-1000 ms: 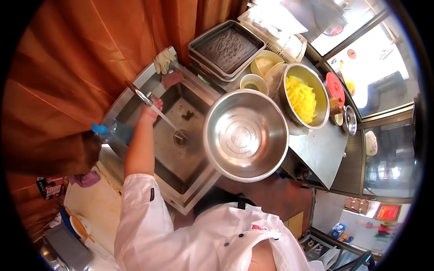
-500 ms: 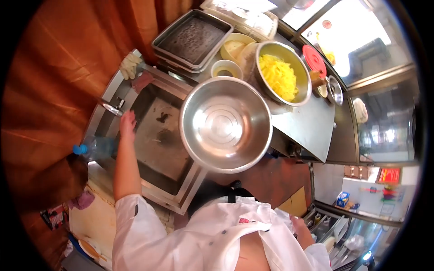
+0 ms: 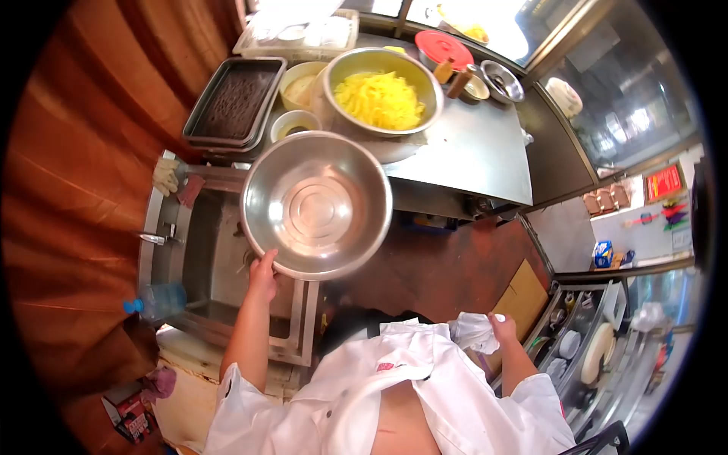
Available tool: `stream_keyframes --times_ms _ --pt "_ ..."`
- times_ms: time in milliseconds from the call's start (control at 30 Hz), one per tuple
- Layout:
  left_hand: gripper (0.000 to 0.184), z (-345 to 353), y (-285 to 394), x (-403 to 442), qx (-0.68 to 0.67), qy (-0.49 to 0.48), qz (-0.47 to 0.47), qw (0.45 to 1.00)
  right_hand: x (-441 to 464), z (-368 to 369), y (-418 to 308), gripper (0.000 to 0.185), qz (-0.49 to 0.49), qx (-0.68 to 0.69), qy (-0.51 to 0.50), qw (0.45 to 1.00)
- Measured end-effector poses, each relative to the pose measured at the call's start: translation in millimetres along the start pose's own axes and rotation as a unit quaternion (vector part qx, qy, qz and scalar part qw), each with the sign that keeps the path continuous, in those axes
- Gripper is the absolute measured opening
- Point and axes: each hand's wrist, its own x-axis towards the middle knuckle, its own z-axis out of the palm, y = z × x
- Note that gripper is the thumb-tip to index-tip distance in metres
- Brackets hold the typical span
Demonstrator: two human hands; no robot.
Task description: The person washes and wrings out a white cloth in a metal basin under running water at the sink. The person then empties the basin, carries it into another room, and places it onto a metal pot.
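Note:
My left hand (image 3: 264, 277) has its fingers closed on the near rim of a large, empty steel bowl (image 3: 317, 205). The bowl overlaps the right part of the sink (image 3: 227, 265) and the counter edge. At the lower right, my right hand (image 3: 502, 329) grips a bunched white cloth (image 3: 475, 332) beside my white jacket. No water shows at the faucet (image 3: 155, 238). Behind the big bowl stands another steel bowl (image 3: 436, 91) holding yellow shreds (image 3: 379, 101).
Dark trays (image 3: 235, 102), a small cup (image 3: 294, 124) and a cream bowl (image 3: 299, 85) stand behind the sink. A red lid (image 3: 444, 50) and bottles are farther right. A plastic bottle (image 3: 161, 301) lies left of the sink. Shelves (image 3: 599, 341) stand at the lower right.
My left hand has gone from the faucet to the steel bowl's rim. The water stream stopped. My right hand has come into view with the white cloth. The view has turned right.

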Motion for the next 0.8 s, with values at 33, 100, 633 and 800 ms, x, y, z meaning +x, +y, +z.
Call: stream_keyframes --times_ms 33,100,633,800 --pt "0.043 4.2 -5.2 5.6 0.005 0.006 0.001 1.000 -4.6 -2.7 -3.0 0.060 -0.013 0.044 0.011 0.999" --pt "0.040 27.0 -0.3 -9.6 -0.009 0.007 0.014 1.000 -15.9 -12.3 -7.2 0.061 -0.021 0.101 0.025 0.994" --pt "0.031 341.7 -180.9 -273.7 0.083 -0.225 -0.002 0.971 -61.4 -36.0 271.2 0.047 0.048 0.391 0.149 0.907" --pt "0.030 495.1 -256.6 -341.3 0.184 -0.322 -0.065 0.927 -67.5 -13.3 394.5 0.053 0.161 0.457 0.183 0.855"
